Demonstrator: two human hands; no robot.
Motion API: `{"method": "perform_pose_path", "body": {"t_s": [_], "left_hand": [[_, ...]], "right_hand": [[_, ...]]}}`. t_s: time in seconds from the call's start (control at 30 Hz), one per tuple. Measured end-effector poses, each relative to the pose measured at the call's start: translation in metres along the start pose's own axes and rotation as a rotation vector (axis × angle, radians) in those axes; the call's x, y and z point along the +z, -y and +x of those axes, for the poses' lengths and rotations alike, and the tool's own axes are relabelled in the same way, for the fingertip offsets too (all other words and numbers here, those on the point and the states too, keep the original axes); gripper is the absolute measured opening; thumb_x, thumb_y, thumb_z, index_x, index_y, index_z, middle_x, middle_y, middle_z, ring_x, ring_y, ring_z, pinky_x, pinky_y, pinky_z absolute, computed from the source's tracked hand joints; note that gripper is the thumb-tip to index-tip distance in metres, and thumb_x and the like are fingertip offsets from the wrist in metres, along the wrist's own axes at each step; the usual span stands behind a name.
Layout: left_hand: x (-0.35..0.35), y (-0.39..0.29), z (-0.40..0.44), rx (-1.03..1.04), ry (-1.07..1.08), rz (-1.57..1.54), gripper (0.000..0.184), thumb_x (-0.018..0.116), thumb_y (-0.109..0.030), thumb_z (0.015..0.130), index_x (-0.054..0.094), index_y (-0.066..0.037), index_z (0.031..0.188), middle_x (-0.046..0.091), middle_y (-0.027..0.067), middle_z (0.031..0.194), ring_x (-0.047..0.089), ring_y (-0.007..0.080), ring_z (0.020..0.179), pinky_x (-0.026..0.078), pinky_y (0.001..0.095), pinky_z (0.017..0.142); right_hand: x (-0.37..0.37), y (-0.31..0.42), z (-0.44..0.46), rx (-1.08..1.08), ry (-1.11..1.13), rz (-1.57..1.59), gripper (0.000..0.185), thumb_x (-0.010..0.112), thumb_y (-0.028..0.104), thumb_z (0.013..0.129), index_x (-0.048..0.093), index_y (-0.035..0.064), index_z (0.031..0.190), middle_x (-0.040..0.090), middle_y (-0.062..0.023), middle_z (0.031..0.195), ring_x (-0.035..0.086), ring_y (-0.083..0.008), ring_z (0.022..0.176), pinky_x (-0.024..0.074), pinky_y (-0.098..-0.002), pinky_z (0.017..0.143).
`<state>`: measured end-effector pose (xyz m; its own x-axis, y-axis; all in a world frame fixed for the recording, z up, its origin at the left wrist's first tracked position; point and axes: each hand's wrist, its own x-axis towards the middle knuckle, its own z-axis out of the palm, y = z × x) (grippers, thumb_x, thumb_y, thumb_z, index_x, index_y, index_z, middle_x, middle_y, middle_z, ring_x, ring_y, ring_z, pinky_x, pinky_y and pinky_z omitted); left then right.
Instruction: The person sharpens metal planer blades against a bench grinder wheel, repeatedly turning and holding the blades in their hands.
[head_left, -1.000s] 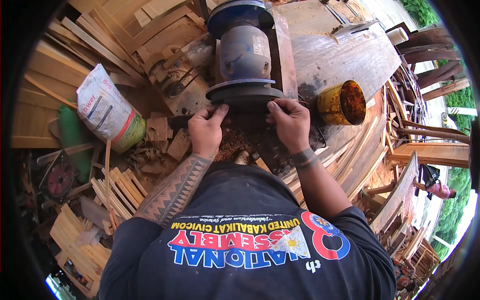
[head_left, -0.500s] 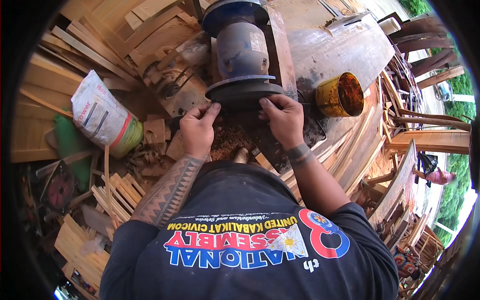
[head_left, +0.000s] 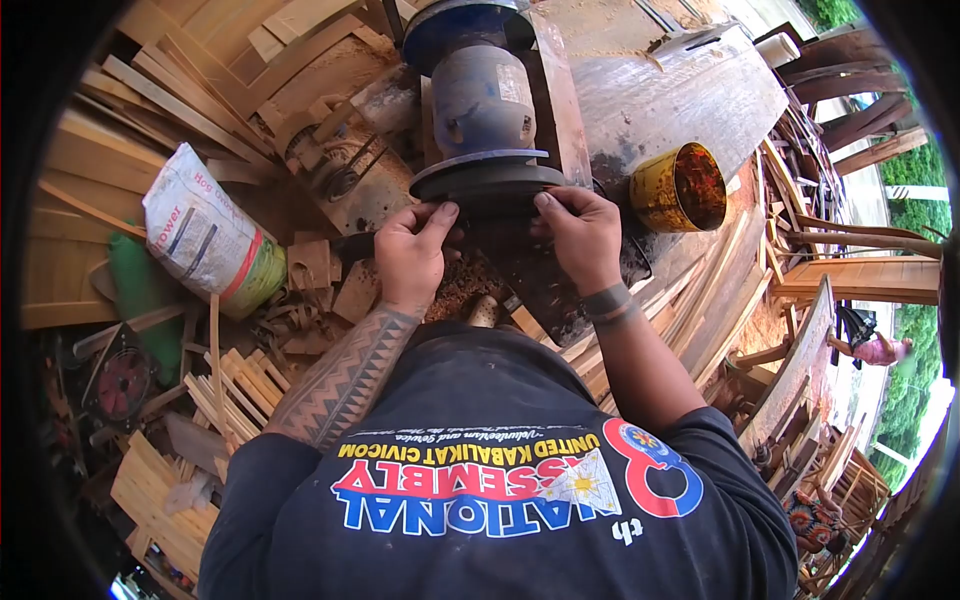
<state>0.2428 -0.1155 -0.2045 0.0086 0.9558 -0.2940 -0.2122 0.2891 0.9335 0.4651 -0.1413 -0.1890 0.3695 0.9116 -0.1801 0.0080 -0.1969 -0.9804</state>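
Note:
A blue bench machine (head_left: 480,100) stands at top centre, with a dark round disc (head_left: 485,182) on its near end. My left hand (head_left: 412,250) is closed, thumb pressed to fingers, at the disc's lower left. Opposite it, my right hand (head_left: 578,235) is pinched closed at the disc's lower right. Between the two hands lies a dark area just below the disc; whatever the fingers grip is too dark and small to make out.
A yellow can (head_left: 680,188) sits right of the machine beside a wide board (head_left: 690,100). A printed sack (head_left: 212,235) stands left. Wood strips (head_left: 250,390) and offcuts lie around. Two people (head_left: 880,350) (head_left: 815,520) are far right.
My hands shifted left, then back to the right, staying by the disc's near edge. The view moved slightly, so the machine and can sit a little higher.

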Motion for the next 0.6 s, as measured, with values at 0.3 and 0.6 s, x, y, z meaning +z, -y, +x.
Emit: {"method": "perform_pose_path", "body": {"t_s": [0.3,0.6], "left_hand": [[0.023,0.0,-0.004,-0.114,-0.022,-0.049,0.024,0.083,-0.021,0.101,0.077,0.001,0.107,0.078,0.0058,0.095,0.075,0.014,0.079,0.06,0.0289,0.058],[0.04,0.007,-0.005,-0.161,-0.009,-0.126,0.023,0.084,-0.021,0.099,0.075,-0.001,0.107,0.077,0.0047,0.097,0.074,0.014,0.079,0.061,0.0293,0.058]], "right_hand": [[-0.018,0.002,0.004,0.013,-0.007,0.019,0.02,0.08,0.012,0.1,0.08,-0.0063,0.108,0.078,-0.0066,0.089,0.074,-0.0121,0.071,0.0618,-0.0268,0.065],[-0.035,-0.004,0.007,-0.004,-0.023,0.062,0.019,0.079,0.011,0.101,0.08,-0.0071,0.107,0.077,-0.0059,0.089,0.072,-0.0109,0.073,0.0627,-0.0275,0.066]]}}
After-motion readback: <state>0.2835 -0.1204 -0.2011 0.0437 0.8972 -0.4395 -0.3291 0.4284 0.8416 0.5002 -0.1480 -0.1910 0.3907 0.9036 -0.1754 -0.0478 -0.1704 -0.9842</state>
